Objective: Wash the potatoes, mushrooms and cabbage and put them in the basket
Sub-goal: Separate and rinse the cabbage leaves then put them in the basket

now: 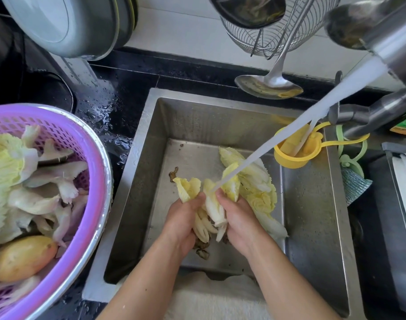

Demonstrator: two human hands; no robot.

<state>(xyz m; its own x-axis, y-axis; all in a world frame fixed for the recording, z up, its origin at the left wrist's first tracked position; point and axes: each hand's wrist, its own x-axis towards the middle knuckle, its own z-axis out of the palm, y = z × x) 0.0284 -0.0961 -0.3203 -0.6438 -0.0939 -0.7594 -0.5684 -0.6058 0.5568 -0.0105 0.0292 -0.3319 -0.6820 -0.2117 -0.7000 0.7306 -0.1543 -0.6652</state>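
Head view: both hands are working low in the sink point(155, 125), near its front wall. Left hand point(183, 221) is curling round the white stalks of a cabbage bunch point(212, 204), and right hand point(240, 221) is gripping the same bunch from the other side. More cabbage leaves point(258, 185) are lying on the sink floor just beyond the right hand. Water point(296, 128) is streaming from the tap point(391, 47) onto the held bunch. At the surface's left edge, the purple basket point(91, 181) is holding cabbage, mushrooms point(56, 179) and a potato point(24, 257).
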